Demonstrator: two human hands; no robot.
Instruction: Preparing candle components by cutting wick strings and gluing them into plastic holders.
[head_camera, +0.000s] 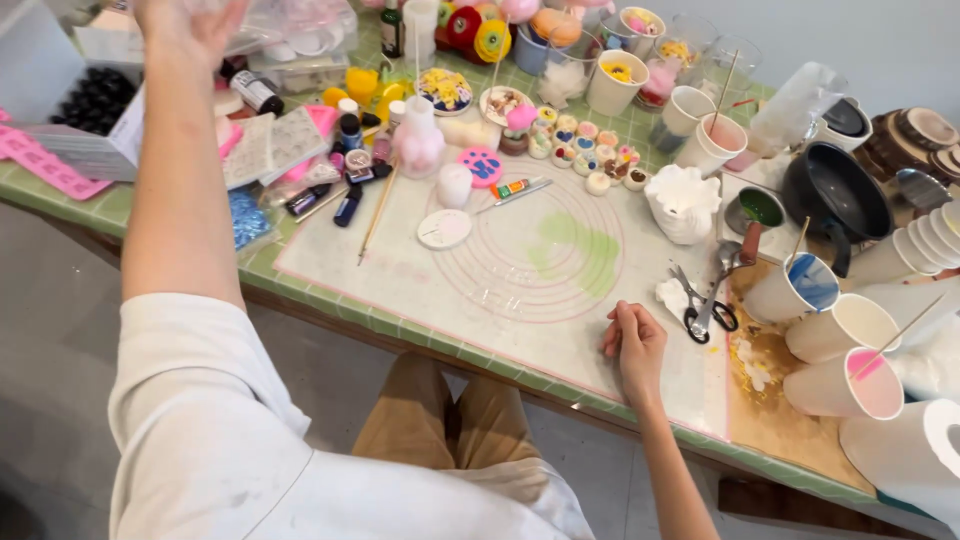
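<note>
At the far left of the table, just right of my raised left arm, stands a white box with rows of small black pieces showing in its open side. Clear plastic bags and lidded tubs sit beyond it, near a dark labelled bottle. On the mat lies a small tube with an orange-and-green label.

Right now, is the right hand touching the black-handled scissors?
Apart. The head view shows the right hand resting on the mat, with bare mat between it and the scissors.
</note>
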